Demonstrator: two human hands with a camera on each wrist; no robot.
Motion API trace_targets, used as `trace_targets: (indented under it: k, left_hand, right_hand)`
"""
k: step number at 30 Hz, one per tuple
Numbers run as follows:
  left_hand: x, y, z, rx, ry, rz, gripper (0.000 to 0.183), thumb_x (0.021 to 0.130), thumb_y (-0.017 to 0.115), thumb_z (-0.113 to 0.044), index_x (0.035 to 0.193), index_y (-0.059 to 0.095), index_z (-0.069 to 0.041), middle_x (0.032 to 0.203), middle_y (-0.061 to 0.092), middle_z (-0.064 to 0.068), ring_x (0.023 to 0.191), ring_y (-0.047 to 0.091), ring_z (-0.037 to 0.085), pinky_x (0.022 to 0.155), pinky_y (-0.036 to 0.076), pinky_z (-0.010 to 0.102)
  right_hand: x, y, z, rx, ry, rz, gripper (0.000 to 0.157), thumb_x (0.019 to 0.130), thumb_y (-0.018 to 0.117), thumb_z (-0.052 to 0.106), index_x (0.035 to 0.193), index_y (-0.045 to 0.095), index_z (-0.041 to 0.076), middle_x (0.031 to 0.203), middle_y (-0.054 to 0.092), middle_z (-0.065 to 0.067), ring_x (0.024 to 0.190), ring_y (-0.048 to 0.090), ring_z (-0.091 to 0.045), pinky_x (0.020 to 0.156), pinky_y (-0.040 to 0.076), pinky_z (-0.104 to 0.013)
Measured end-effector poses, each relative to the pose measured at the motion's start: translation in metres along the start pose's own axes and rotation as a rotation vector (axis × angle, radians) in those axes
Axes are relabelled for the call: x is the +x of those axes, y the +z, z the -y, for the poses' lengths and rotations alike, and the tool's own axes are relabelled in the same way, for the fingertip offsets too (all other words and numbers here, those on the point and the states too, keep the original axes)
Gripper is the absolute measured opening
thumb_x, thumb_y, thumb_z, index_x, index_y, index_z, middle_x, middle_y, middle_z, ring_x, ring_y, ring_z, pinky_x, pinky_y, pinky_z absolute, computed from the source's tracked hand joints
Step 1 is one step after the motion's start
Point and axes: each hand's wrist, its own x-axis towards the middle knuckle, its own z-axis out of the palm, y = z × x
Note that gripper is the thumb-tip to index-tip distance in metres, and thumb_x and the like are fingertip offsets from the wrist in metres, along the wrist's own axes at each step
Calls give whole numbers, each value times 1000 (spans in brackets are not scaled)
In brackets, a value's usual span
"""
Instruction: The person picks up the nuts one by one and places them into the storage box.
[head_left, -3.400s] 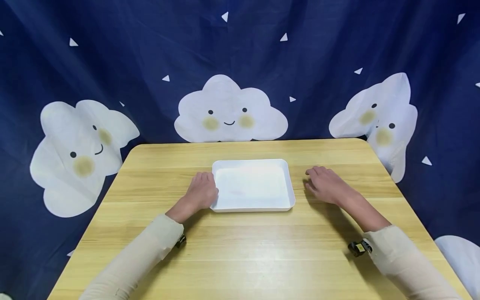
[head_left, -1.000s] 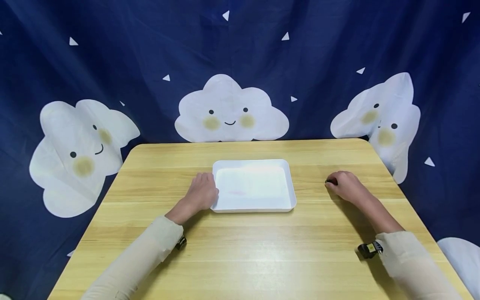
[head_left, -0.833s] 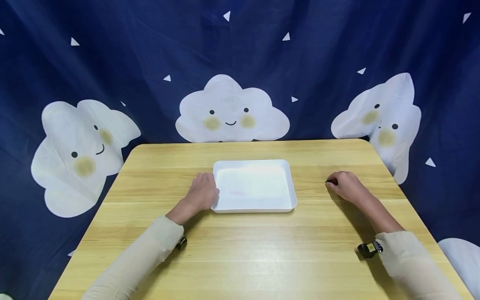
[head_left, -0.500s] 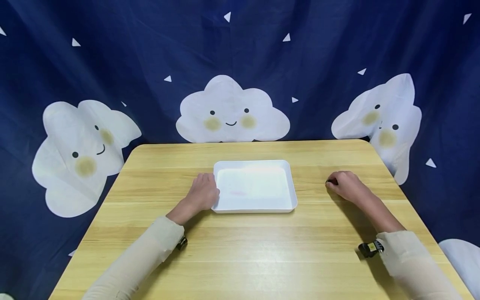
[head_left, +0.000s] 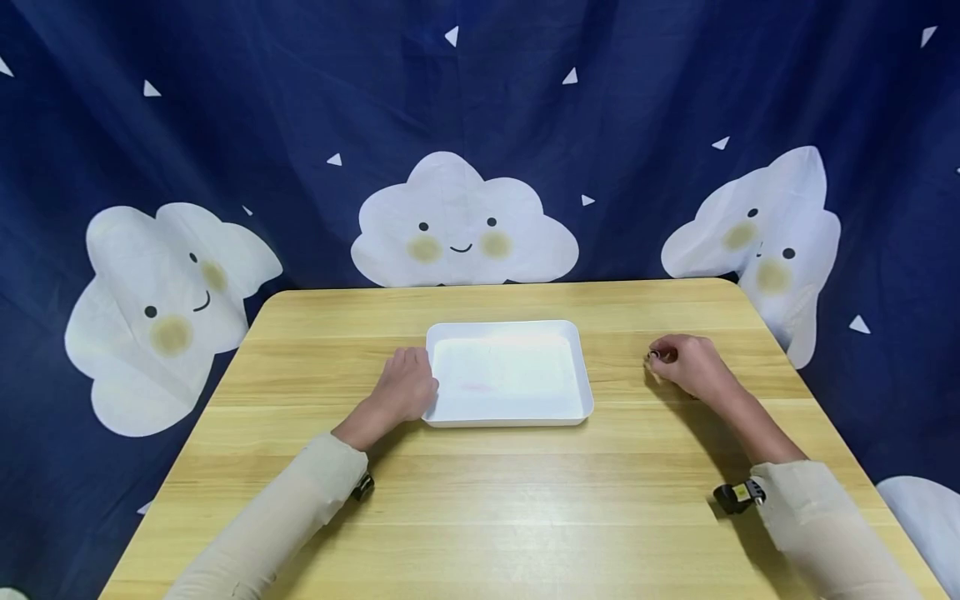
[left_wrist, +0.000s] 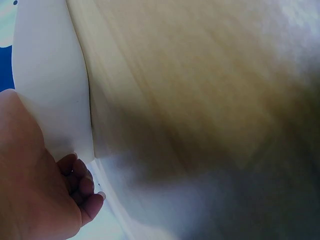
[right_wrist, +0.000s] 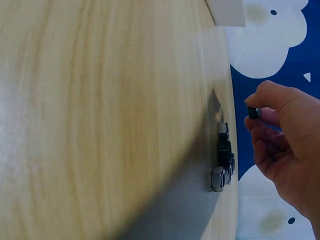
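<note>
**R hand pinching dark nut; L hand on tray**

R hand: narrow pinch, thumb + index fingertip on the one dark nut, other fingers curled in below. Nut looks to be just above desk, not resting on it. L hand: fingers curled at tray's L end, seemingly gripping the wall; R-hand side of tray untouched.

Close to R hand, on desk: nut group, some silver, some black, touching or nearly so. Exact no. can't be told, they overlap; R hand hides them in head view. Tray is white, shallow, sits flat mid-desk, between the hands, apart from R hand.

To do this bit well (my judgement): hold nut across its flats w/ fingertip pads, firm but not hard; a small smooth pc. may slip or spin. Lift straight up 1st, so curled fingers don't knock the rest of the group. L hand needs only light pressure; too much could tip or drag tray.

Further out: wrist cam under R sleeve, then blue curtain w/ clouds behind desk.
</note>
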Motion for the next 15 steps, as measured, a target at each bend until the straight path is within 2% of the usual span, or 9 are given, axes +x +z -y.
trace_targets:
  k: [7,12,15]
  left_hand:
    - [1,0,0,-6,1,-4,32,99,45,-22,112,48,6,103,46,16,98,40,33,86,36,40]
    - [3,2,1,-11,6,-18,34,98,47,-22,113,48,8,102,47,16,98,41,33,87,37,41]
    - [3,3,1,-1,3,-15,34,98,47,-22,113,48,8,102,48,16,98,41,33,87,37,42]
  right_hand:
    - [-1,-4,0,72,3,-57,21,87,76,12,106,79,3,92,78,-13,78,68,-15,66,50,-23]
    - [-1,-5,1,132,42,-33,24,89,74,12,111,78,3,94,78,-13,77,64,-4,66,50,-21]
    - [-1,-5,3,149,52,-17,25,90,74,13,113,78,2,97,78,-12,77,63,-1,67,50,-21]
